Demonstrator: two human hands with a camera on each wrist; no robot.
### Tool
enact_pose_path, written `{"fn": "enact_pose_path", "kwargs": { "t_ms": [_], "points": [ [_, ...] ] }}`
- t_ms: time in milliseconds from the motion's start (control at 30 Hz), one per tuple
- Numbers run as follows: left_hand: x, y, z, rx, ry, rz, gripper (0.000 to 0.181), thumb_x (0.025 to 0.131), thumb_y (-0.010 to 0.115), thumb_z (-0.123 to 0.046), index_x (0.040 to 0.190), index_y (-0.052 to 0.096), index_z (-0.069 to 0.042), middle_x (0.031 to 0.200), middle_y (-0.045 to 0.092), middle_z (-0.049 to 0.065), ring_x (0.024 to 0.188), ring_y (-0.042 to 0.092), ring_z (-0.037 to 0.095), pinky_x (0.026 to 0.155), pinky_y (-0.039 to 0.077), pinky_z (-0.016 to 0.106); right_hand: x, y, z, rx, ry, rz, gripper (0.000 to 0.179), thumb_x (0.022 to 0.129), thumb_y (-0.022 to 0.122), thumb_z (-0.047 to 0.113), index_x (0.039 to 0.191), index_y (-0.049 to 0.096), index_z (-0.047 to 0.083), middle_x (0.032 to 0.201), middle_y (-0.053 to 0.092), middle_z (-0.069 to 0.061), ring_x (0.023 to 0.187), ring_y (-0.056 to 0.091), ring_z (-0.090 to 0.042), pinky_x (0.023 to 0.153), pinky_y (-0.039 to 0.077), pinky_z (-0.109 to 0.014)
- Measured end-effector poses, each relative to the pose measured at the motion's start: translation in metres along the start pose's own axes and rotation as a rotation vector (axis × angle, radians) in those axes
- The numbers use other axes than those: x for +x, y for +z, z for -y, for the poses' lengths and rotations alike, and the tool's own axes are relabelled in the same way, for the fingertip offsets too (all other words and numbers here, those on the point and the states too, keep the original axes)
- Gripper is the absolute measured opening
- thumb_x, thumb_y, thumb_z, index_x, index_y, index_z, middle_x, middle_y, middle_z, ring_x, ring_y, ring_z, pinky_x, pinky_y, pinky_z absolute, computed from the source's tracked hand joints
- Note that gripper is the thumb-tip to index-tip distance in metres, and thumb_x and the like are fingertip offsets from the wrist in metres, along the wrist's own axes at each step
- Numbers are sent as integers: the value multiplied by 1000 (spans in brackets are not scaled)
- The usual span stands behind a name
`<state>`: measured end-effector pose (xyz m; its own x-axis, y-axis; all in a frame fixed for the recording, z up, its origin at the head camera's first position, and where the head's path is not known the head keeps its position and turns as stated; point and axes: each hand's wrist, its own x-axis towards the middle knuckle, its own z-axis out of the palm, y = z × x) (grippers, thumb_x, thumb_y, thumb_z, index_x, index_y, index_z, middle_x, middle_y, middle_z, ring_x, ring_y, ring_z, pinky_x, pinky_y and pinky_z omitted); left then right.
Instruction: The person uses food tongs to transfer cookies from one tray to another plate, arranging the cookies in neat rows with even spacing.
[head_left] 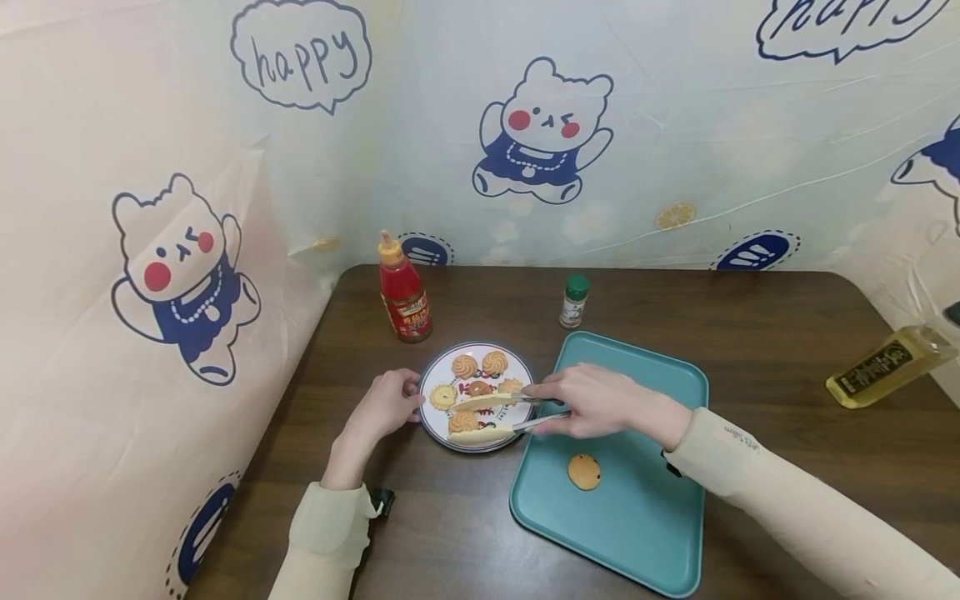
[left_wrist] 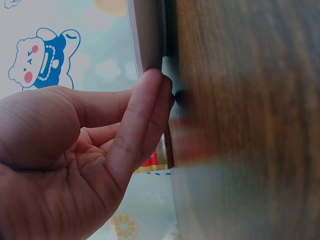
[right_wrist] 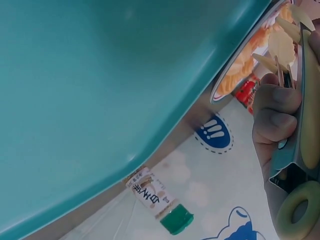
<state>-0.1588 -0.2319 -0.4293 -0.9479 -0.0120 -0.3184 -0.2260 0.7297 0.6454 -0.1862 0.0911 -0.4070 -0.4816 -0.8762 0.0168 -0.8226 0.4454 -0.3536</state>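
Note:
My left hand [head_left: 386, 397] is at the left rim of a round white plate [head_left: 478, 347], its fingertips touching the edge. In the left wrist view its fingers [left_wrist: 135, 120] are extended against the side of the plate [left_wrist: 150, 35]. Several piped butter cookies [head_left: 465, 366] lie on the plate. From the right, my right hand [head_left: 588, 402] grips a pair of tongs [head_left: 551, 420]. Their cream tips are spread apart over the lower half of the plate, with a cookie [head_left: 462, 421] between them in the head view.
A teal tray [head_left: 645, 533] stands right of the plate, bearing one round cookie [head_left: 583, 472] with dark bits. Behind are a red sauce bottle [head_left: 405, 300] and a green-capped spice jar [head_left: 573, 302]. An oil bottle [head_left: 888, 367] is at far right.

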Motion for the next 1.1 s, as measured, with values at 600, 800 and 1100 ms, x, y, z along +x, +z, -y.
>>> {"fn": "enact_pose_path", "kwargs": {
  "t_ms": [600, 800, 1100],
  "points": [
    [-1, 0, 0, -5, 18, -7, 41, 94, 67, -2, 131, 54, 11, 100, 60, 16, 69, 65, 15, 64, 58, 27, 8, 6, 2, 9, 36, 20, 59, 95, 60, 54, 135, 63, 10, 123, 69, -6, 47, 34, 0, 48, 28, -22],
    [0, 0, 1, 0, 18, -6, 41, 94, 67, -3, 131, 54, 10, 100, 60, 16, 69, 65, 15, 64, 58, 27, 9, 7, 2, 18, 58, 26, 61, 95, 60, 56, 135, 63, 11, 123, 68, -7, 46, 31, -1, 47, 25, -23],
    [0, 1, 1, -1, 10, 0, 41, 94, 67, -4, 131, 54, 9, 99, 60, 16, 70, 64, 16, 65, 58, 27, 8, 9, 0, 22, 50, 20, 60, 94, 61, 56, 135, 64, 11, 123, 68, -7, 46, 31, 0, 46, 23, -23]
  ]
}}
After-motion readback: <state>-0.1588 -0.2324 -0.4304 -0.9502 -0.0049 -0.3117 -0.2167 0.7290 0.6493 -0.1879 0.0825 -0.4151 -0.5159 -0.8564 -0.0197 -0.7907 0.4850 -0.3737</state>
